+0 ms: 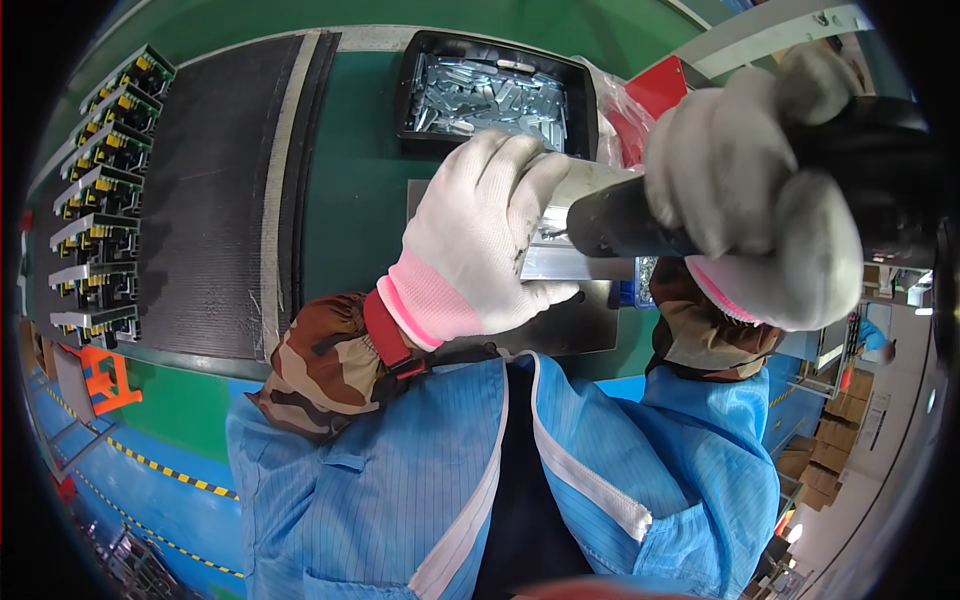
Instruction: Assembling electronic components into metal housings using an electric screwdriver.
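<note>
Item one: silvery metal part (575, 264), smooth and shiny, with a straight-edged strip along its near side. I see it under the left hand (480, 230), gripped at its left end, partly hidden.

Item two: black power driver (618, 220), thick, rounded body, held in the right hand (745, 190). I read it slanting over the part, thin bit pointing left; contact unclear to me.

Blue floor (195, 520), yellow-black stripes (171, 469), orange stool (104, 381)
</note>
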Available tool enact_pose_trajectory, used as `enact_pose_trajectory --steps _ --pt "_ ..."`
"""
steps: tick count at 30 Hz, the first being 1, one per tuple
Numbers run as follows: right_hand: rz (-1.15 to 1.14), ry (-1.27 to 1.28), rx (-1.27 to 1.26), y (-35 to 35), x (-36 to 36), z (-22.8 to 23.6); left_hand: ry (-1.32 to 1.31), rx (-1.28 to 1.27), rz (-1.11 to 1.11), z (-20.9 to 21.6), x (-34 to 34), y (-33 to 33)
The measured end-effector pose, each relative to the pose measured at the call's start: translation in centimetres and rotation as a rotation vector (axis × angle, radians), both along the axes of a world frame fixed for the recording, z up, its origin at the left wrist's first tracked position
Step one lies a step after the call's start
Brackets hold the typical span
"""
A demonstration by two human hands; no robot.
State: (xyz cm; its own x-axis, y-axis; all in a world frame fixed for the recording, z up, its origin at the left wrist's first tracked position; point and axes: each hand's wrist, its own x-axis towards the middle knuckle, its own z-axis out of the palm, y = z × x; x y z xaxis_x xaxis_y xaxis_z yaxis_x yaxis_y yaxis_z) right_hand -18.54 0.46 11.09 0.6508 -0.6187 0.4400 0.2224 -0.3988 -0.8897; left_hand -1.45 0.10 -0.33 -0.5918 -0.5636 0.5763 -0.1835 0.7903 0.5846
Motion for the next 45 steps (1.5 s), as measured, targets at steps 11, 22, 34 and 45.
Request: enact_pose_trajectory --steps 11,22,34,45 --pt "-0.073 -0.088 -0.030 0.2 -0.5 -1.6 0.001 0.032 0.024 -0.3 -0.1 0.5" --pt "-0.680 -0.498 0.231 4.4 4.5 -2.5 0.057 -0.038 0.079 -0.4 0.0 0.1" --pt "-0.990 -0.270 -0.089 3.7 6.7 -1.7 0.022 0.012 0.021 0.0 -0.3 0.6" --pt "-1.039 -0.103 -0.074 3.8 4.3 -2.8 -0.043 -0.143 0.108 0.3 0.0 0.4"
